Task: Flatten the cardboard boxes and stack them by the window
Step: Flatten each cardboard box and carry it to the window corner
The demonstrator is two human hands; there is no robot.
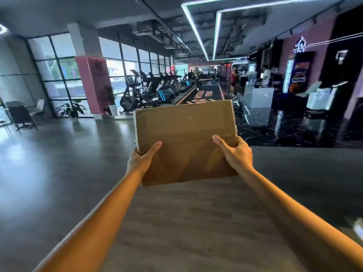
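Windows [59,75] line the gym's left side as the left hand [140,158] and right hand [234,154] each grip a seemingly flattened cardboard box [185,138] held out front, best kept level while carried there.

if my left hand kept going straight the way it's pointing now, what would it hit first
Nothing but the cardboard box it already grips: the left hand points forward and up with its thumb across the box's face. Beyond that the way looks free over bare floor toward the exercise machines, though depth is unclear.
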